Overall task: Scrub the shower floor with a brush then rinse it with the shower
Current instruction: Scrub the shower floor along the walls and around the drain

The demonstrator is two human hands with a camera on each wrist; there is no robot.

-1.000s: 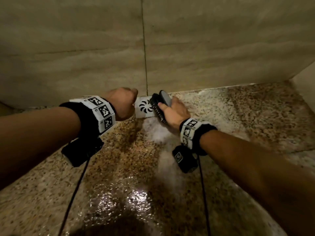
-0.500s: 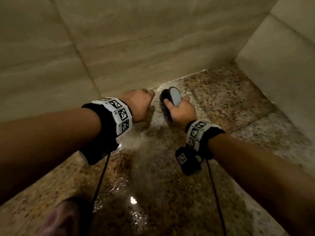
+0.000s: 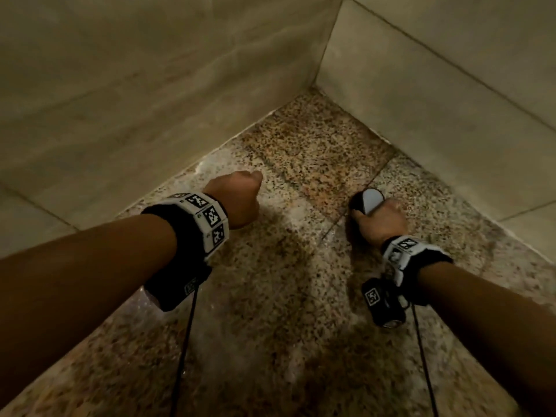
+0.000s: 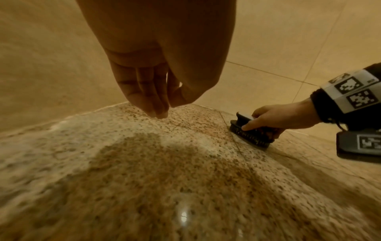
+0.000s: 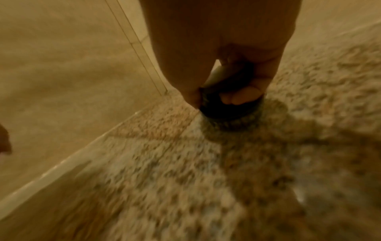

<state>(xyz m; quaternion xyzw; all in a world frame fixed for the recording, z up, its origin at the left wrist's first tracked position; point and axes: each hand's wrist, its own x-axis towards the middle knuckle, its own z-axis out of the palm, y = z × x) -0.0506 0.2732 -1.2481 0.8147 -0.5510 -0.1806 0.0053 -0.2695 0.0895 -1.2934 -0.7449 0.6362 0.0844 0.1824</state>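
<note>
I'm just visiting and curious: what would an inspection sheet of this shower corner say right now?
Surface: speckled stone floor, wet, whitish foam patches.
Job's things: black scrub brush, bristles on the floor by a tile joint.
Clutter: nothing seen.
Hands: right hand grips the brush; left hand hangs above the floor, loosely curled, holding nothing.
Cables: thin black cables hang from both wrist cameras.
Surroundings: beige tiled walls meeting in a corner.

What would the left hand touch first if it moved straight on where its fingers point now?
Probably the wet shower floor. The left hand holds nothing, and its fingers hang downward, close above the speckled stone. The brush lies off to the side, out of that line.
</note>
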